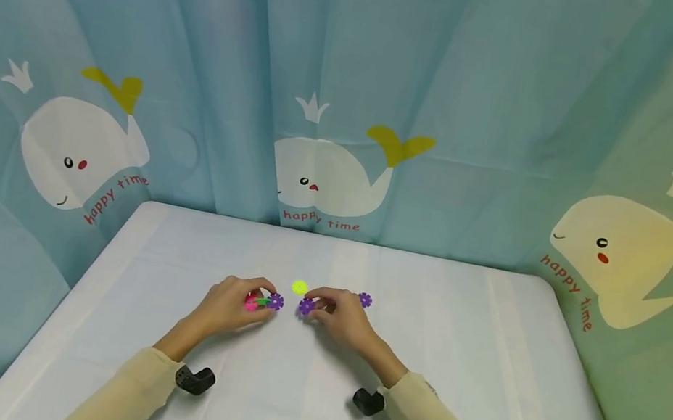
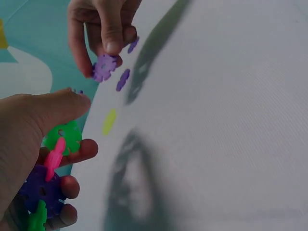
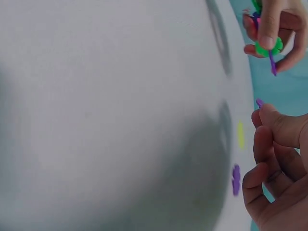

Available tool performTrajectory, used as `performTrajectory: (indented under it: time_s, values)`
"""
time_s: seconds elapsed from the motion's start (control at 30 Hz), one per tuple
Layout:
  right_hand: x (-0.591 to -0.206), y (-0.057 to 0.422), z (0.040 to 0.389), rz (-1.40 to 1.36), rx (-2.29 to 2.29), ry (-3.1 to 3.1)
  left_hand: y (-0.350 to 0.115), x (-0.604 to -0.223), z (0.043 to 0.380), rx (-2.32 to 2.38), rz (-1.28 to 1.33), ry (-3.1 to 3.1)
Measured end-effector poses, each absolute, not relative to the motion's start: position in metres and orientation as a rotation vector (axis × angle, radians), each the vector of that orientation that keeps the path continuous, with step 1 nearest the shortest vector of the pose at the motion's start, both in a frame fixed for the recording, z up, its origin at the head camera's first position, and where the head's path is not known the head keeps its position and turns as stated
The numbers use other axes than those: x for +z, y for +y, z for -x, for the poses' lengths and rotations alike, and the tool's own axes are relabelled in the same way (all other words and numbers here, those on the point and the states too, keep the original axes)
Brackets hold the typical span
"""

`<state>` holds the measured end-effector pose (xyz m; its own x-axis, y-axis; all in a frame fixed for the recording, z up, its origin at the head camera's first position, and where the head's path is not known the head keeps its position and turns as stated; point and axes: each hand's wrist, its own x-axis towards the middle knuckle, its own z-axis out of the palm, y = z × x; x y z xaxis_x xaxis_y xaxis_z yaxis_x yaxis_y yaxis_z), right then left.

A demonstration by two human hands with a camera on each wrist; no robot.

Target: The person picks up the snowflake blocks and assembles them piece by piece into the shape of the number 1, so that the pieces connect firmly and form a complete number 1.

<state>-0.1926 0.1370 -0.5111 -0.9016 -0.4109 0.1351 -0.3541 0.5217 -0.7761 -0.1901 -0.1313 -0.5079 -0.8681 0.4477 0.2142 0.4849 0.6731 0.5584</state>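
Note:
My left hand (image 1: 229,305) holds a small joined chain of notched plastic discs between thumb and fingers. In the left wrist view the chain includes a green disc (image 2: 70,134), a pink disc (image 2: 56,156) seen edge-on, and a dark purple disc (image 2: 42,190). A purple disc (image 1: 275,302) forms its end toward the right hand. Facing it, a single purple disc (image 1: 306,306) is pinched between the thumb and finger of my right hand (image 1: 347,320). A short gap separates the two purple discs. Both hands are raised over the white table (image 1: 449,375).
A yellow disc (image 1: 299,287) lies on the table just behind the gap between the hands. Another loose purple disc (image 1: 365,300) lies beyond the right hand. A blue curtain (image 1: 496,118) printed with whales hangs along the table's far edge.

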Motion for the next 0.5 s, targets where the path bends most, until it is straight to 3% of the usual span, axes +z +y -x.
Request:
performTrajectory:
  time_s: [0.5]
  values:
    - [-0.48,0.188,0.177,0.623,-1.515,2.717,-0.105,-0.49,0.195,-1.031,0.845,-2.857]
